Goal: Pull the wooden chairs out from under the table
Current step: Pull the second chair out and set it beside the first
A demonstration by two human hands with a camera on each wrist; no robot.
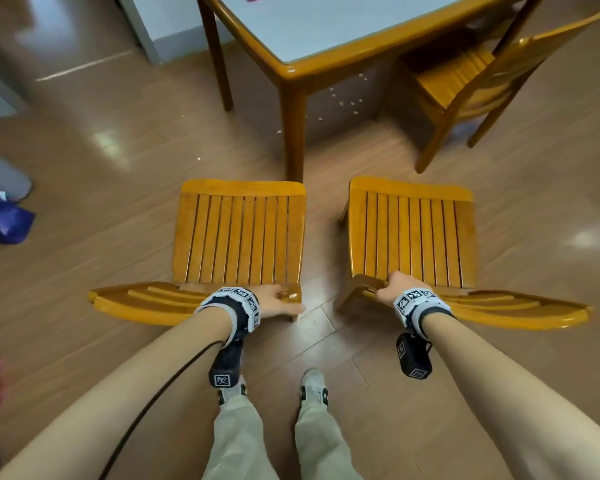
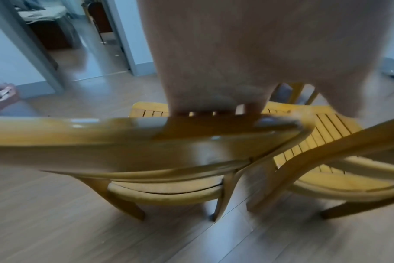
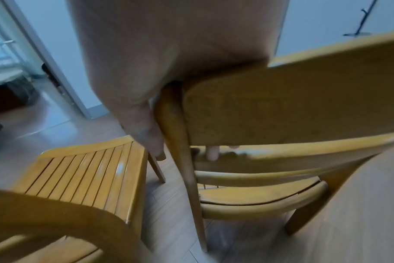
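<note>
wrist bands point(image 1: 242, 301): black-and-white square marker codes, no letters or numbers
wrist cameras point(image 1: 413, 360): same kind of marker codes
purple bag point(image 1: 1, 221): white print, too blurred to read
chairs, table: no legible text

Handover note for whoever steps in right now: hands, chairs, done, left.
Left hand grips the top rail of the left chair, at its right end. Right hand grips the left end of the right chair top rail.
Both chairs stand side by side on the floor, seats clear of the table.
Done: these two pulled out.
Left: a third chair at the far right, seat still partly under the table.
</note>
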